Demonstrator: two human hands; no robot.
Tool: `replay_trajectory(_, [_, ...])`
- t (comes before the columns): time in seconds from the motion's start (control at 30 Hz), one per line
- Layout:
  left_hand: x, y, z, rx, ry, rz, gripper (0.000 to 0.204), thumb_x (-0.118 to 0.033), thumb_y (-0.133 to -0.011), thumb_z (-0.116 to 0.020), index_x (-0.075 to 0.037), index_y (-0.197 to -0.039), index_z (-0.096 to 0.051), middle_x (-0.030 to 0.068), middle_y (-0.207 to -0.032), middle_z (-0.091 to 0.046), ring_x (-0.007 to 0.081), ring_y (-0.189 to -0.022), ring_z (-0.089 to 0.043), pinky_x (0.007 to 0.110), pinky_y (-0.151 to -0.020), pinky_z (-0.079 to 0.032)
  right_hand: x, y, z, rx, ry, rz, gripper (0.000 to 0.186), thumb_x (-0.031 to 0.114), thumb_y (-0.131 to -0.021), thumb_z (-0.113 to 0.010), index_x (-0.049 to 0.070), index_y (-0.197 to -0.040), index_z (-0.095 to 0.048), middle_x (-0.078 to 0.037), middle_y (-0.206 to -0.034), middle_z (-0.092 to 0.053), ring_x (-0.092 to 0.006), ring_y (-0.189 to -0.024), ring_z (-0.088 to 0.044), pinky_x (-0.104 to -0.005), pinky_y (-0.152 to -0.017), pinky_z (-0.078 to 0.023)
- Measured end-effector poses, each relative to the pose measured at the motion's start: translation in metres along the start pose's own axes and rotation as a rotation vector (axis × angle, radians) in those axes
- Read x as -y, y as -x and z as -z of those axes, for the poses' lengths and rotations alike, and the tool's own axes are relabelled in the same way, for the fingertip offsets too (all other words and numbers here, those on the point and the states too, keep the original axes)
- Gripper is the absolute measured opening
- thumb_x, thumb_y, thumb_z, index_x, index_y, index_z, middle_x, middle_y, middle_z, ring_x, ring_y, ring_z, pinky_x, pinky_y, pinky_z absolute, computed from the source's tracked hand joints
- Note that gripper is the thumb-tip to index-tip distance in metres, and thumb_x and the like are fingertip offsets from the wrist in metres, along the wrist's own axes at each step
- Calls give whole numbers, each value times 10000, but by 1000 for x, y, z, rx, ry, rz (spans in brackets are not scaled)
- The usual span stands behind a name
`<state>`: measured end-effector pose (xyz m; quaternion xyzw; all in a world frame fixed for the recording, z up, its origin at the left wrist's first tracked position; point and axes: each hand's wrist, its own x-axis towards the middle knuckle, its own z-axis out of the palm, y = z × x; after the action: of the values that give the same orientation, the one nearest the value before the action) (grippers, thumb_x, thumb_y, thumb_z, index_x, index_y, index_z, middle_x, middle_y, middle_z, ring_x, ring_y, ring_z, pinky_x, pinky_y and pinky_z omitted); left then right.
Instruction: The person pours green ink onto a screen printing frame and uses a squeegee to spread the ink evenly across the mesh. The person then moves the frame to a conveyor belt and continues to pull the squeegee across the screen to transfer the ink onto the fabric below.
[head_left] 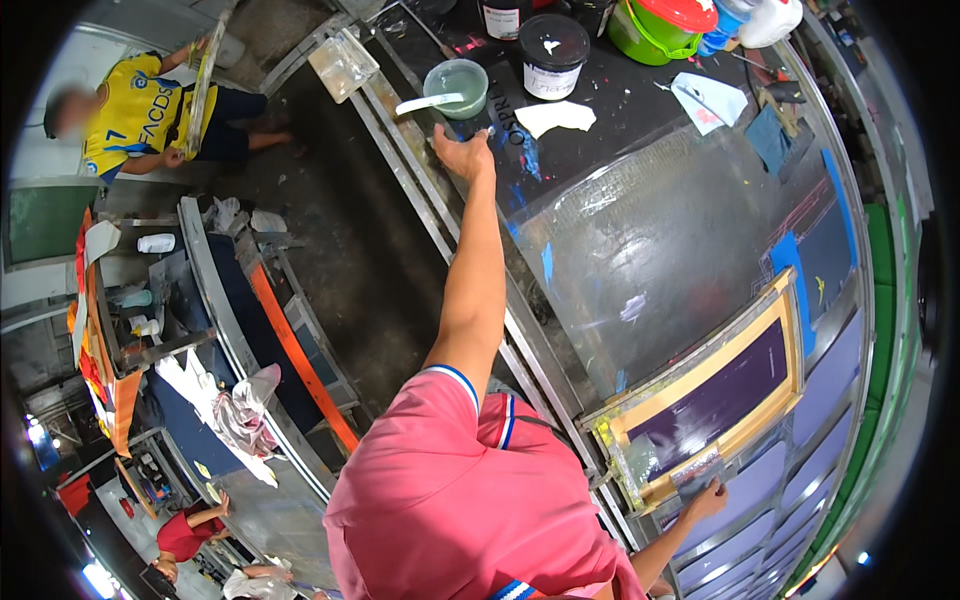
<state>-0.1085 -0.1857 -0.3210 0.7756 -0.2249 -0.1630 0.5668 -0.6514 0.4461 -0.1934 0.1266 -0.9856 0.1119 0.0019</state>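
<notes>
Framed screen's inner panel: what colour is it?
The inner panel is mostly dark purple, clearest in head view.

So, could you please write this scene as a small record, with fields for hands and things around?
Left hand: thumb and fingers spread, beside greenish tub; contact unclear
Across tub: white tool
Right hand: at edge of wooden frame; grip unclear
Inside frame: dark purple panel
Also on table: black-lidded container, red-lidded green bucket
</notes>
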Motion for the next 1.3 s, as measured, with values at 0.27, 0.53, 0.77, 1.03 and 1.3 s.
replay_trajectory(0.27, [-17, -22, -8, 9, 13, -71, 1053, -95, -556, -954, 29, -1457, -423, 246, -1480, -459, 397, -1378, -440, 459, -1163, -356, 23, 7, 0, 14, -212, 56, 393, 247, -962, -679, -62, -1204, -656, -182, -1137, -676, -268, -1021, -650, -366, -916, -505])
replay_trajectory(0.53, [-33, -32, -17, 28, 147, -56, 889, -153, -526, -959, -71, -1338, -608, 133, -1275, -671, 329, -1177, -633, 432, -1028, -472, 27, 38, -1, 28, -212, 55, 390, 258, -966, -681, -70, -1176, -668, -165, -1094, -696, -242, -979, -651, -362, -885, -513])
replay_trajectory(0.77, [-42, -12, -11, -55, 204, -127, 482, -67, -580, -913, 34, -1011, -725, 169, -971, -749, 305, -824, -692, 460, -798, -555, 29, 61, -8, -74, -272, 112, 297, 157, -928, -674, -33, -1157, -668, -172, -1081, -675, -283, -999, -633, -381, -920, -492])
replay_trajectory(1.03, [-67, 156, 66, 270, -173, -631, 689, -242, -596, -979, 47, -1140, -671, 199, -1108, -709, 343, -985, -681, 462, -915, -518, 124, 90, 27, -247, -506, 147, 159, 94, -891, -711, 16, -1029, -719, -118, -936, -669, -228, -817, -655, -332, -698, -529])
replay_trajectory(1.3, [-74, 389, 79, 1210, 341, -934, 704, -219, -715, -888, -25, -1332, -610, 175, -1294, -605, 375, -1277, -524, 491, -1116, -373, 279, 125, 43, -10, -567, 784, 421, 223, -812, -801, 47, -1176, -682, -94, -799, -656, -234, -668, -643, -331, -594, -509])
